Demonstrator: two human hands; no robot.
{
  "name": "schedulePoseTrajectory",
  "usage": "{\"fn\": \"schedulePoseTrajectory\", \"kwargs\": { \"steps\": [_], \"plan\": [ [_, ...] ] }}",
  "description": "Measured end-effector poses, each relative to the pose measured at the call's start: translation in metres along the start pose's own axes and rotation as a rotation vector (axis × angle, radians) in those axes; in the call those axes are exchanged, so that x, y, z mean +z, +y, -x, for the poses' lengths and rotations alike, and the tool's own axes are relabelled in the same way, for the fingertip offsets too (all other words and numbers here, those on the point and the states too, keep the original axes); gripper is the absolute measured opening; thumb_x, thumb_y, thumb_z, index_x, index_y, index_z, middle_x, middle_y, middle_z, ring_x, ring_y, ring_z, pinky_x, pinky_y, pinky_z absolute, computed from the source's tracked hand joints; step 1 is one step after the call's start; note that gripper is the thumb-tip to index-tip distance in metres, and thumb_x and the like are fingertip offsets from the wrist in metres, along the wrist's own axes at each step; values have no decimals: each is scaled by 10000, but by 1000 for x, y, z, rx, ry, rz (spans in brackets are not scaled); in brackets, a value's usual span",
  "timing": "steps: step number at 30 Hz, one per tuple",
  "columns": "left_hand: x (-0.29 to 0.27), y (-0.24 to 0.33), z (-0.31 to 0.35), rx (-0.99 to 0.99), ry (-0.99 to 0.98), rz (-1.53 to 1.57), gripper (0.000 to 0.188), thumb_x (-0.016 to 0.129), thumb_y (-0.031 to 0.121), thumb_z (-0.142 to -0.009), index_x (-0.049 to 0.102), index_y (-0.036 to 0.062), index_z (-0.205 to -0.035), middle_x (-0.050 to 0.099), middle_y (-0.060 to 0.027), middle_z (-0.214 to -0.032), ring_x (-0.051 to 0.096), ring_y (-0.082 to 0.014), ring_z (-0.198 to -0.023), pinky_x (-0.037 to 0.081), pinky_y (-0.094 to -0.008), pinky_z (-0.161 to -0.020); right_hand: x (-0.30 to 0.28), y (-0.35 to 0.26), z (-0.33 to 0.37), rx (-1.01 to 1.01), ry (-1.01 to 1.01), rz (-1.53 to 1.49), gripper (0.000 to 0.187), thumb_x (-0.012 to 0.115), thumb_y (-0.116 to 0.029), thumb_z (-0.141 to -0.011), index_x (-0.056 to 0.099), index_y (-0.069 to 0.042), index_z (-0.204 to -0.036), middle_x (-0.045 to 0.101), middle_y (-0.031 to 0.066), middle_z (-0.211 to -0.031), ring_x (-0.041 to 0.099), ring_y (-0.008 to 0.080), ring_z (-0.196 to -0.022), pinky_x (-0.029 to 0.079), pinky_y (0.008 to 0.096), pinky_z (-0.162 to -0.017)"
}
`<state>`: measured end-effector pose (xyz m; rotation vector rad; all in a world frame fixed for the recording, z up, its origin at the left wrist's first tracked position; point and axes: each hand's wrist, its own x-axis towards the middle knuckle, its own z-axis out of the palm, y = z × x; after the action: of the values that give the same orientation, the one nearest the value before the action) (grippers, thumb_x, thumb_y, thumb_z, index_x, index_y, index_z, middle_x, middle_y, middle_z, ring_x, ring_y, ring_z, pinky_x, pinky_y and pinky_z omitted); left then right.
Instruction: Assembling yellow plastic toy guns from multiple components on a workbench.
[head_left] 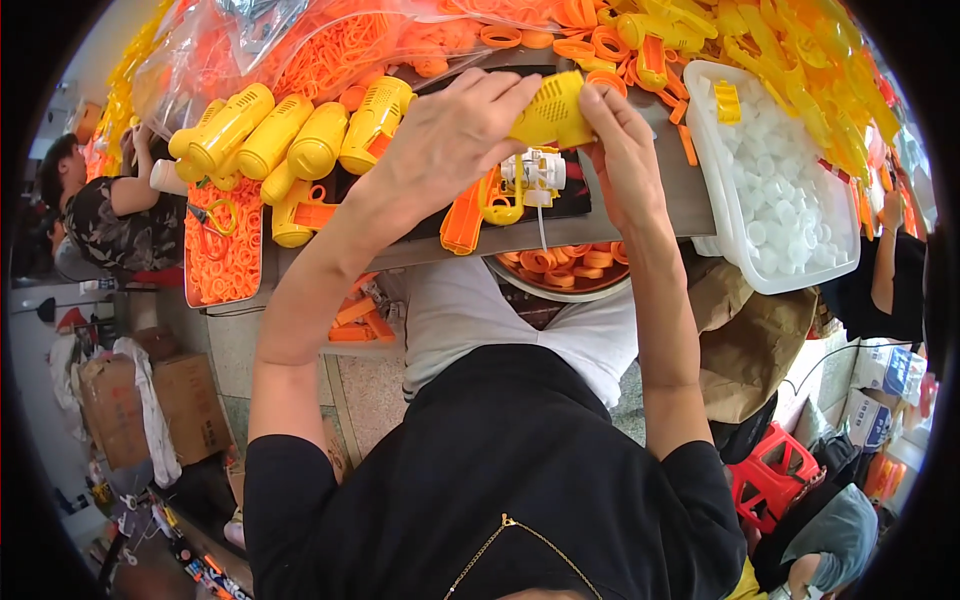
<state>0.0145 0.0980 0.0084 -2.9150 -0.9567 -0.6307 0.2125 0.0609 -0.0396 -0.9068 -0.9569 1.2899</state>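
Observation:
Above the table edge, both my hands hold one yellow plastic shell (pixel 553 112) with rows of small slots. My left hand (pixel 440 130) grips its left end, fingers bent over the top. The other end is pinched by my right hand (pixel 622 145), thumb and fingers closed on it. Just below the shell, on a dark mat, lies a part-built toy with a white mechanism (pixel 540 172) and an orange handle (pixel 462 218). The shell hides some of that mechanism's upper side.
Several yellow housings (pixel 320 140) lie to the left, by an orange-filled tray (pixel 187 270) with scissors (pixel 212 225) on top. A white bin (pixel 712 190) of translucent caps stands right. Orange rings fill a bowl (pixel 560 294) under the table edge. Another person (pixel 110 215) sits far left.

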Motion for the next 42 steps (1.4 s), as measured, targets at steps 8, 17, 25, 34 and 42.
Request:
{"fn": "schedulePoseTrajectory", "kwargs": {
  "steps": [8, 17, 25, 34, 42],
  "plan": [
    [-43, -35, 53, -320, -35, 514, 657, 752, 132, -842, 512, 83, -1451, 601, -108, -1246, 588, -224, -1160, 487, -347, -1008, -10, 27, 19, -349, 67, 827, 472, 688, -315, -958, 579, -24, -1314, 626, 113, -1234, 564, 228, -1168, 435, 345, -1029],
    [-38, -55, 103, -617, -58, 889, 673, 772, 132, -871, 478, 2, -1462, 537, -68, -1268, 538, -165, -1232, 510, -332, -1028, 5, 47, 18, -112, -33, 960, 457, 770, -148, -822, 593, -60, -1234, 625, 146, -1227, 582, 348, -1180, 477, 424, -998],
    [-20, -35, 68, -301, -186, 699, 633, 781, 136, -830, 526, 18, -1397, 578, -128, -1343, 579, -238, -1223, 489, -357, -1031, 6, 43, 19, -143, -33, 1026, 479, 744, -102, -841, 566, -54, -1283, 603, 150, -1283, 583, 317, -1207, 467, 407, -1009],
    [5, -18, 30, 5, -294, 255, 721, 747, 130, -811, 463, 58, -1470, 539, -155, -1405, 506, -331, -1304, 415, -416, -1106, -45, 55, 28, -176, -75, 719, 600, 604, 79, -825, 489, -23, -1405, 572, 165, -1331, 576, 297, -1232, 419, 376, -1088],
    [39, -19, -7, -55, -531, 275, 741, 764, 198, -765, 445, 10, -1407, 551, -187, -1313, 526, -362, -1241, 440, -434, -1053, -33, 67, 31, -193, -106, 807, 820, 611, 82, -742, 385, -80, -1513, 528, 195, -1366, 445, 356, -1340, 323, 427, -1159]
  ]
}}
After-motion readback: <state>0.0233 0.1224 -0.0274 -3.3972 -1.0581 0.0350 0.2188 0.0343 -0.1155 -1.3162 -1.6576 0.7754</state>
